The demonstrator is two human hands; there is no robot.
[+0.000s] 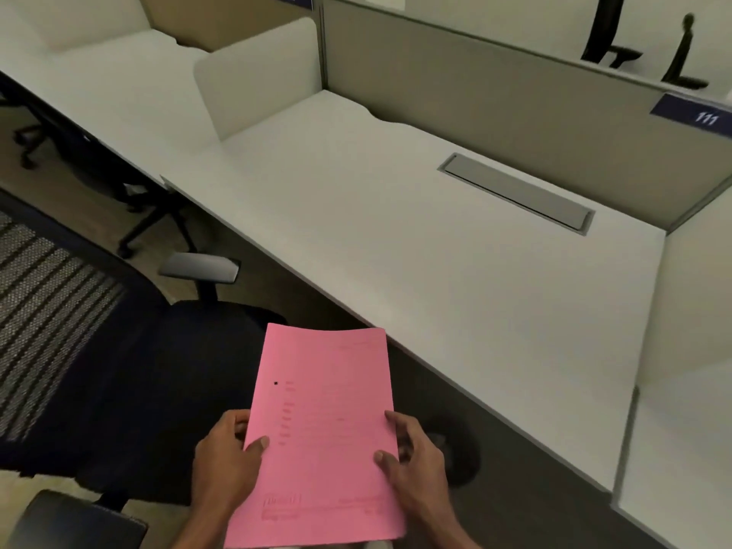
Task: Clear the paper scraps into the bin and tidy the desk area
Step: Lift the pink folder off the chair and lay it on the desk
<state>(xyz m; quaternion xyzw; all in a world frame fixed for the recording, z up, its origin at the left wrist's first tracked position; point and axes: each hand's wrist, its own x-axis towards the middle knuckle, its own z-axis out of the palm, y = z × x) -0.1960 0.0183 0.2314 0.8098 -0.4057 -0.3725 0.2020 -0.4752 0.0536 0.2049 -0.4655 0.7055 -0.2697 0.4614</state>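
Observation:
I hold a pink sheet of paper (323, 425) with faint printed text flat in front of me, below the desk's front edge. My left hand (223, 465) grips its left edge with the thumb on top. My right hand (416, 465) grips the right edge, thumb on top as well. The white desk (396, 247) stretches beyond the paper. I see no paper scraps and no bin in this view.
A black mesh office chair (99, 350) with a grey armrest (200, 267) stands at my left, close to the desk. A grey cable hatch (517, 192) is set into the desk top. Beige partition walls (495, 109) close the desk's back and sides; a sign reads 111 (697, 116).

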